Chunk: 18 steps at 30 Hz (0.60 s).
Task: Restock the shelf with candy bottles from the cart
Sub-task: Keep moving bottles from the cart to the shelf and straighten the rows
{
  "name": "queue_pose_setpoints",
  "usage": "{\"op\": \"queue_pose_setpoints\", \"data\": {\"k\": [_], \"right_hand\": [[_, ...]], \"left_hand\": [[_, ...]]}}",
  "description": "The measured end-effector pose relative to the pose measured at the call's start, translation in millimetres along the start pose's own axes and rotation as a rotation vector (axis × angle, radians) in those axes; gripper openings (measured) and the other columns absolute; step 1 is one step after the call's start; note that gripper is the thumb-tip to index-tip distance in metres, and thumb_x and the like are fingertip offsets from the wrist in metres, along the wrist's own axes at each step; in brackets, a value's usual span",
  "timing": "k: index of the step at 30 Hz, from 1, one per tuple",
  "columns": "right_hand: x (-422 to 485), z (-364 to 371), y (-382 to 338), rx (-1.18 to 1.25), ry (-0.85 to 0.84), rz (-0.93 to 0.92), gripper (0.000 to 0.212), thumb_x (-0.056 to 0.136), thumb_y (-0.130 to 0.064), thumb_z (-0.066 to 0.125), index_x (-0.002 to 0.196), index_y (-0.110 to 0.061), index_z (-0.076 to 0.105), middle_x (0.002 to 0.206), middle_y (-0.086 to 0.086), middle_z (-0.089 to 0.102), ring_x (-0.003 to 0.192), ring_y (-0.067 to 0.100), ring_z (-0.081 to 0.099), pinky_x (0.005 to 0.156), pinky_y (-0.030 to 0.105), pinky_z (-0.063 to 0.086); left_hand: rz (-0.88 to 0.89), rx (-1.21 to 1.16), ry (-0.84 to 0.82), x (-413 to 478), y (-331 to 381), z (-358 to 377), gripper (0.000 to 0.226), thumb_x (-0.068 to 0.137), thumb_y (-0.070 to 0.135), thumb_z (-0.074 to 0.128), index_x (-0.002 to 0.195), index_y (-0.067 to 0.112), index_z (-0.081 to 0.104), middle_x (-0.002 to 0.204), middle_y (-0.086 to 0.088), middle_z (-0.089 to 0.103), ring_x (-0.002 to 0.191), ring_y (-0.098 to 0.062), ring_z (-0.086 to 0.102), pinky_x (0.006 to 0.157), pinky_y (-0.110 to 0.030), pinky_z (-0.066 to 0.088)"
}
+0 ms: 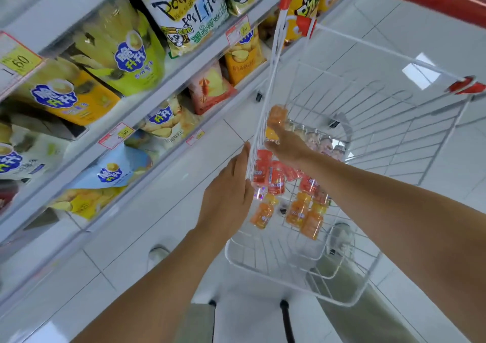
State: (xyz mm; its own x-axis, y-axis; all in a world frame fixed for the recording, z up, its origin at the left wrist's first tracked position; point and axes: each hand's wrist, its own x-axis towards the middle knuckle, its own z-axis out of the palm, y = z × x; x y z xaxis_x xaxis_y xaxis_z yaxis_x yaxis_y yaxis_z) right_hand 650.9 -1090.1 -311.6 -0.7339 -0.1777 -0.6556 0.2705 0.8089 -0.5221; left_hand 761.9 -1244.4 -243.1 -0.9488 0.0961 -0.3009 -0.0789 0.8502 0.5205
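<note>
Down in the cart [420,132] the right hand [288,146] grips an orange candy bottle [277,116] above the other bottles [305,211] heaped on the cart's floor, while the left hand [228,192] lies flat, released, against the cart's outer side: probably light, stiff, slick plastic, best clasped round the body.
</note>
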Motion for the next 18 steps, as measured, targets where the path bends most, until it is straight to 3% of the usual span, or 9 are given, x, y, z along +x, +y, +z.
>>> {"op": "queue_pose_setpoints", "data": {"k": [4, 7, 11, 14, 18], "right_hand": [[15, 2, 1, 0.013, 0.004, 0.013, 0.055, 0.101, -0.026, 0.046, 0.151, -0.027, 0.024, 0.141, 0.018, 0.046, 0.054, 0.008, 0.051, 0.042, 0.015, 0.035], [21, 1, 1, 0.060, 0.050, 0.020, 0.043, 0.099, -0.022, 0.052, 0.140, -0.024, 0.038, 0.137, 0.017, 0.047, 0.055, 0.011, 0.053, 0.040, 0.014, 0.037], [6, -9, 6, 0.085, 0.179, -0.007, 0.024, 0.098, -0.025, 0.053, 0.119, -0.024, 0.042, 0.100, 0.008, 0.059, 0.048, 0.015, 0.052, 0.044, 0.023, 0.036], [-19, -28, 10, 0.172, 0.185, -0.086, 0.019, 0.099, -0.037, 0.049, 0.113, -0.026, 0.042, 0.077, 0.004, 0.064, 0.055, 0.023, 0.062, 0.048, 0.029, 0.043], [-54, -58, 13, 0.335, 0.227, -0.159, 0.013, 0.095, -0.028, 0.054, 0.107, -0.022, 0.053, 0.051, -0.015, 0.053, 0.039, 0.002, 0.041, 0.045, 0.019, 0.033]], "left_hand": [[0.033, 0.055, -0.013, 0, -3, -1, 0.065, 0.101, 0.025, 0.042, 0.154, 0.019, 0.005, 0.154, 0.000, 0.034, 0.123, -0.015, 0.054, 0.092, -0.022, 0.046], [0.032, 0.042, -0.022, 2, -2, -4, 0.065, 0.101, 0.027, 0.043, 0.154, 0.019, 0.006, 0.152, -0.001, 0.036, 0.120, -0.016, 0.055, 0.090, -0.022, 0.047], [0.019, 0.014, 0.009, -2, 3, -9, 0.068, 0.097, 0.025, 0.051, 0.154, 0.014, 0.015, 0.155, -0.007, 0.029, 0.133, -0.023, 0.045, 0.099, -0.032, 0.046], [0.082, 0.038, 0.126, -3, 13, -13, 0.065, 0.091, 0.014, 0.059, 0.148, 0.007, 0.028, 0.151, -0.015, 0.033, 0.132, -0.030, 0.044, 0.101, -0.039, 0.044], [0.196, -0.075, 0.122, 5, 49, -14, 0.055, 0.090, 0.006, 0.059, 0.141, 0.009, 0.039, 0.142, -0.012, 0.044, 0.127, -0.026, 0.046, 0.100, -0.040, 0.048]]}}
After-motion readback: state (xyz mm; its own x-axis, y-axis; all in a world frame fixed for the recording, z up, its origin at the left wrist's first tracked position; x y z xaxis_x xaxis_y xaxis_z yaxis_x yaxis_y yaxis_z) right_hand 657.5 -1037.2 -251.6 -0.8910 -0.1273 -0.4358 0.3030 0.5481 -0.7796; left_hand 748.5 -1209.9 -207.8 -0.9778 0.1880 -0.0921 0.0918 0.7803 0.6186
